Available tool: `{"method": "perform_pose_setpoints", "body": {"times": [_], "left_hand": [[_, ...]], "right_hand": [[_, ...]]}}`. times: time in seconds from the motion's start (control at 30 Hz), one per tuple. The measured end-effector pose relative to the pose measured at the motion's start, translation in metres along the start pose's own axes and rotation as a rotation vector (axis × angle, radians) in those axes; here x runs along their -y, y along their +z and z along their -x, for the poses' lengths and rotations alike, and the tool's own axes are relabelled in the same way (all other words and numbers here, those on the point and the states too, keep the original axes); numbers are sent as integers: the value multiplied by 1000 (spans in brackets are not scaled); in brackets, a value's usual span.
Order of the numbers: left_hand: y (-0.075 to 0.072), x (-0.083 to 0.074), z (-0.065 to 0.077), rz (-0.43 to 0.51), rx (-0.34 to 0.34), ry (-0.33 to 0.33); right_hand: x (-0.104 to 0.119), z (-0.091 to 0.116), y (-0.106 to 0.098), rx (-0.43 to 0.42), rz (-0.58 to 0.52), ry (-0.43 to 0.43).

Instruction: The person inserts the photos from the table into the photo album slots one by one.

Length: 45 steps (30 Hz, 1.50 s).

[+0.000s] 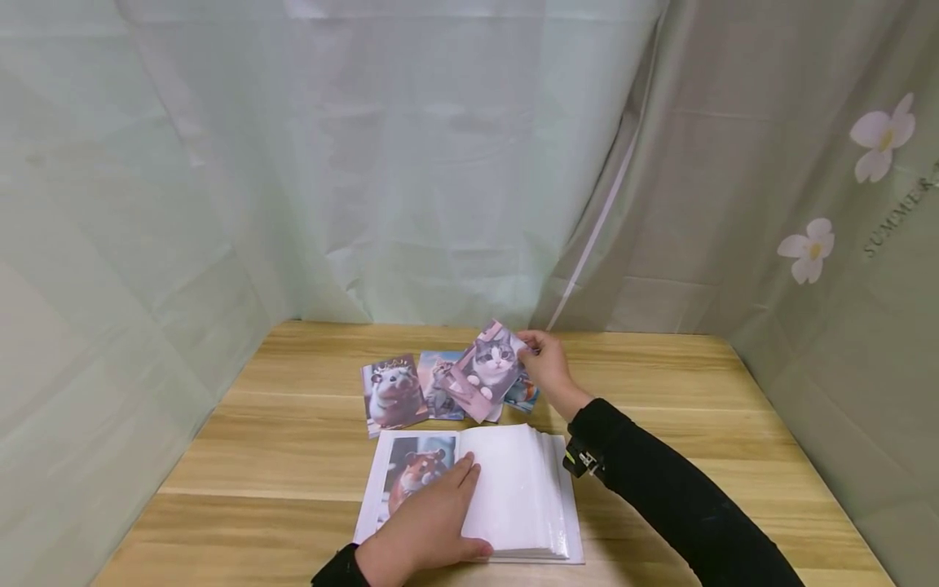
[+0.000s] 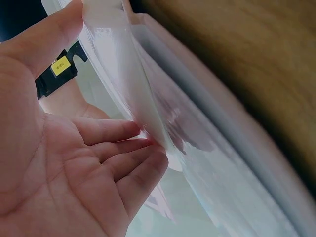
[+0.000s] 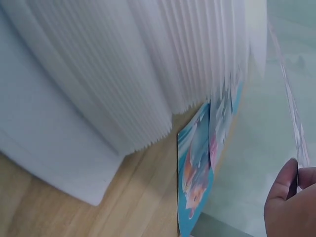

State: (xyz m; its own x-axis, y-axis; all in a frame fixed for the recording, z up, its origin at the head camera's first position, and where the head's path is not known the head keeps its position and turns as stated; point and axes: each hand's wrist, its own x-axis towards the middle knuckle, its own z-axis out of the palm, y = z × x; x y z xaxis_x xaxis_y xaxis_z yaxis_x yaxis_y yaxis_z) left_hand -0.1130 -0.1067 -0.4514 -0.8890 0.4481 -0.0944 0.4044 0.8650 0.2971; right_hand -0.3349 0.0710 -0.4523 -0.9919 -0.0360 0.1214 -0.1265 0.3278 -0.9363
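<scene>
A photo album [image 1: 509,493] lies spread on the table, a hamster picture [image 1: 413,466] in its left page and a white sleeve page on the right. My left hand [image 1: 433,522] rests over the album's middle, fingers extended; in the left wrist view its fingertips touch the clear sleeves [image 2: 197,148]. My right hand [image 1: 548,371] pinches a picture card [image 1: 490,371] of a grey-and-white cat by its right side, tilted above other cards. Seen edge-on in the right wrist view, that card [image 3: 295,123] stands up between thumb and fingers.
Behind the album lie a crowned-hamster card [image 1: 396,395], a kitten card [image 1: 438,387] and a blue card [image 1: 522,393] partly covered by the held one. Pale curtains [image 1: 440,163] hang around the wooden table [image 1: 279,456].
</scene>
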Motion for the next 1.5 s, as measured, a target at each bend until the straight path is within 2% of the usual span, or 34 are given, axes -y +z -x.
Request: {"method": "perform_pose_setpoints", "body": {"times": [0.33,0.77,0.97,1.33,1.5], "left_hand": [[2,0,-2,1,33,-22],[2,-1,-2,-15,17,-11],[2,-1,-1,-16,2,-3],[3,-1,-1,-14,11,-15],[4,0,-2,-20,12,-15]], "right_hand": [[-5,2,2,5,6,17],[-7,3,3,35,0,68],[-10,5,2,54,27,45],[-17,8,-11,181,50,24],[-17,6,-18,209,77,-13]]}}
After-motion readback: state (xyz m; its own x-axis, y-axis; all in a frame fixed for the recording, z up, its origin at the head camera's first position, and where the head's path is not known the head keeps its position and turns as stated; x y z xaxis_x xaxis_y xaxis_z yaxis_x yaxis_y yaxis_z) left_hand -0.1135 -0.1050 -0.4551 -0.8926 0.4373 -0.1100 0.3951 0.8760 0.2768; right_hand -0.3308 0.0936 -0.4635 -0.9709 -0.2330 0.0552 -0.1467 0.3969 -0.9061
